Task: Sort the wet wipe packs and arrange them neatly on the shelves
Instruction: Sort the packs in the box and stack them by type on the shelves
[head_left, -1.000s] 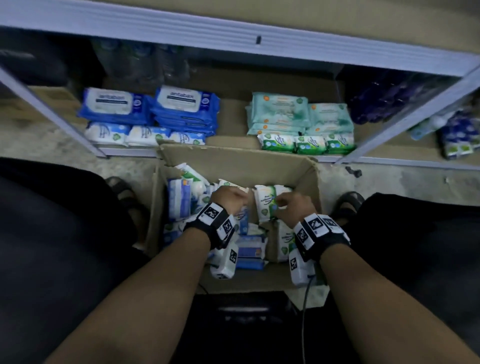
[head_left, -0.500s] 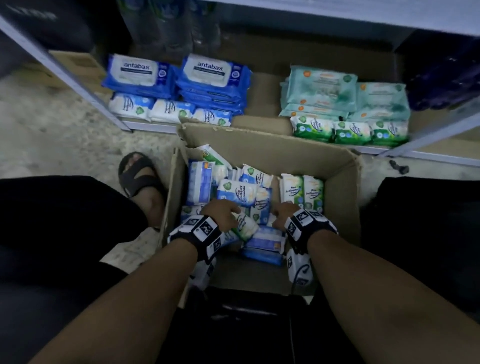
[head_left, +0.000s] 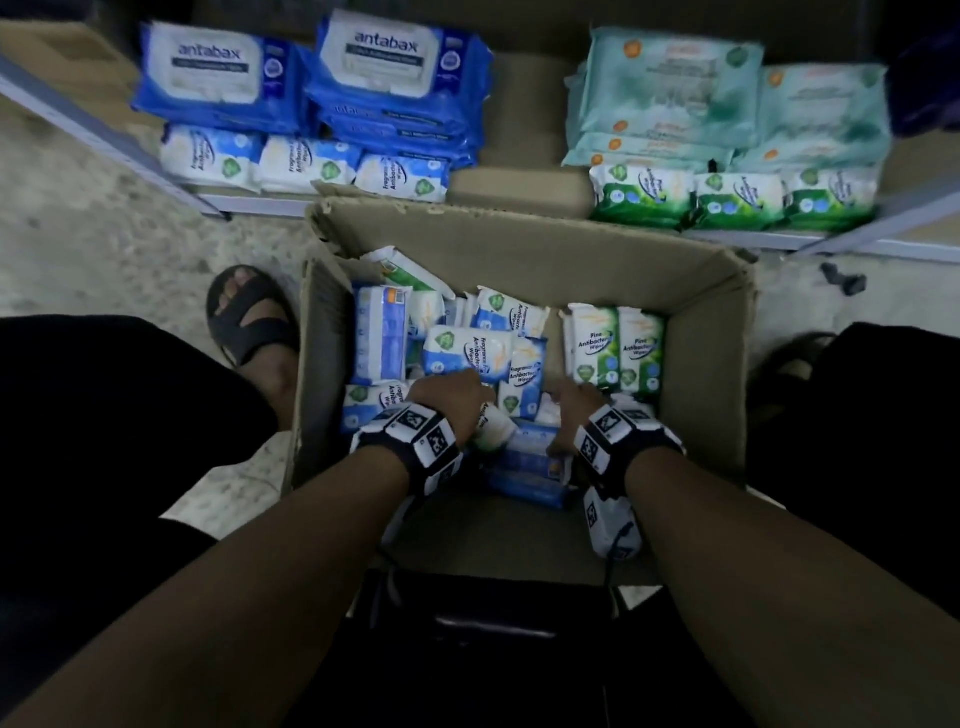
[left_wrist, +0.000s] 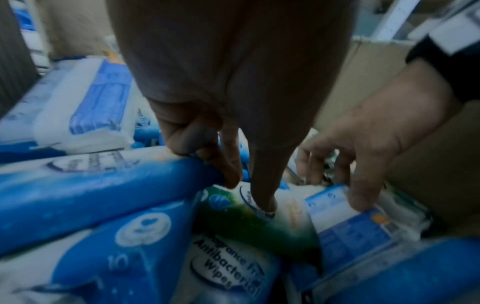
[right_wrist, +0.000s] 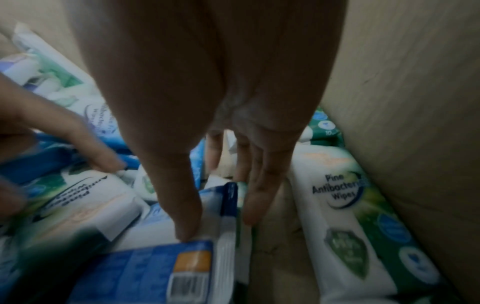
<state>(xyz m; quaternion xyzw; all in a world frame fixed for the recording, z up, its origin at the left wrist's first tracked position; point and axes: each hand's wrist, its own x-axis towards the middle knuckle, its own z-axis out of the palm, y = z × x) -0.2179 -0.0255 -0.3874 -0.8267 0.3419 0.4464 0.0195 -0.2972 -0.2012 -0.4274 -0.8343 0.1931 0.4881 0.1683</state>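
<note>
Green pack (left_wrist: 259, 218), frame centre, among loose packs in box (head_left: 519, 244): left hand (head_left: 449, 397) pinches it, thumb on top, fingers curled under. Blue pack (right_wrist: 166, 265), lower frame: right hand (head_left: 574, 405), fingers straight and apart, thumb tip resting on it. Shelf (head_left: 519, 202), upper frame: blue stacks (head_left: 311, 93) left, green stacks (head_left: 727, 130) right

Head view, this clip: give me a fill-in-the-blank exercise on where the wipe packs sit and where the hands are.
1. Both the left hand and the right hand reach into the brown ____ box.
2. The two upright green-and-white packs in the box read "____ Antibacterial Wipes".
3. The large dark-blue packs on the shelf carry the brand name ____.
4. On the shelf, the row of small green packs lies in front of the pale ____ packs.

Missing words: cardboard; Pine; antabax; teal
</note>
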